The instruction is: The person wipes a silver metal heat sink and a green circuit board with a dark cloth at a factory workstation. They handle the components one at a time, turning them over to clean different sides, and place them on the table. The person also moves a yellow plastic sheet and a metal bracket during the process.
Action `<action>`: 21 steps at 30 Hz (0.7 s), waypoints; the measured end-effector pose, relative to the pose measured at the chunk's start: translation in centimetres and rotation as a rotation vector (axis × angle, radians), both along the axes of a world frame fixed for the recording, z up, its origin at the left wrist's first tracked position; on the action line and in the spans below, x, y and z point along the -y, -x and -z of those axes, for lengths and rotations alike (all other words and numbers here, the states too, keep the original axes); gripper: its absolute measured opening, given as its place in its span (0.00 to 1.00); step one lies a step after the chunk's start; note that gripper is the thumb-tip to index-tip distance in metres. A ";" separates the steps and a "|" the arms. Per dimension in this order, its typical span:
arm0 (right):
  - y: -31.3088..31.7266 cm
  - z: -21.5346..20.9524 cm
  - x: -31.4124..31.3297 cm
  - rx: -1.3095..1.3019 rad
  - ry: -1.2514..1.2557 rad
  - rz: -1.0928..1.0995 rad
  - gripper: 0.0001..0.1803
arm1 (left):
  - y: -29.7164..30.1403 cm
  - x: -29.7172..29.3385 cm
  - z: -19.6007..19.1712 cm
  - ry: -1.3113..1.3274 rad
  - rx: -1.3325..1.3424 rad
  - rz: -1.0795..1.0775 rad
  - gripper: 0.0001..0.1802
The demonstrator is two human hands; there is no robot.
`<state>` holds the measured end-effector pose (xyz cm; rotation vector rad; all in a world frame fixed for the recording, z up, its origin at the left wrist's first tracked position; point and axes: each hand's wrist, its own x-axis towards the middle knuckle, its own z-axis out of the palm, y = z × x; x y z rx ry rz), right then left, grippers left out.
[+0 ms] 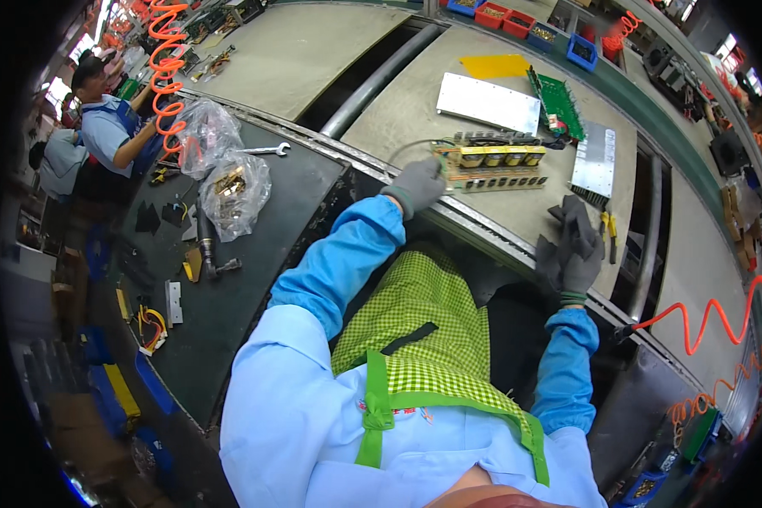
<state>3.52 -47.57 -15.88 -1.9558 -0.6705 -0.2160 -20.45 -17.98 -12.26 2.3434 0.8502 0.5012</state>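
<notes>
Left hand (pixel 419 184): grip unclear; red bins (pixel 487 21): contents too small.

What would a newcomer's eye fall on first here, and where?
The checked green apron just below the centre probably draws the eye first. The orange coiled hose at the upper left stands out too. On the pale bench ahead, the gloved left hand is at the left end of an electronic assembly.

Brightly lit across the bench (pixel 398 118), dark beneath; washed out at upper left; curved, blackened toward edges.
</notes>
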 end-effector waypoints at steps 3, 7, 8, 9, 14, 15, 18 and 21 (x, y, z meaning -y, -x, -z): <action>-0.8 -0.2 -0.2 -0.125 -0.089 -0.017 0.23 | 0.5 0.6 -0.6 0.066 0.038 0.067 0.13; -0.1 -4.6 0.8 -0.742 -0.483 -0.138 0.24 | 0.5 0.8 -1.3 -0.038 0.235 0.054 0.09; -0.4 -4.4 1.9 -0.700 -0.444 -0.171 0.23 | 0.3 0.9 -1.0 -0.107 0.288 0.065 0.09; 0.4 -5.0 1.7 -0.670 -0.409 -0.211 0.23 | 0.1 0.9 -0.5 -0.182 0.331 0.070 0.09; -0.4 -4.4 1.8 -0.719 -0.456 -0.127 0.22 | -0.5 1.6 1.8 -0.226 0.303 0.076 0.07; -0.2 -4.6 1.5 -0.624 -0.424 -0.113 0.22 | -0.2 1.7 1.6 -0.223 0.303 0.095 0.07; 0.5 -5.5 -0.3 -0.624 -0.523 -0.082 0.24 | 0.1 1.3 2.2 -0.241 0.297 0.152 0.07; 1.5 -6.5 -1.3 -0.372 -0.216 -0.013 0.23 | 0.0 1.1 1.2 -0.183 0.277 0.209 0.08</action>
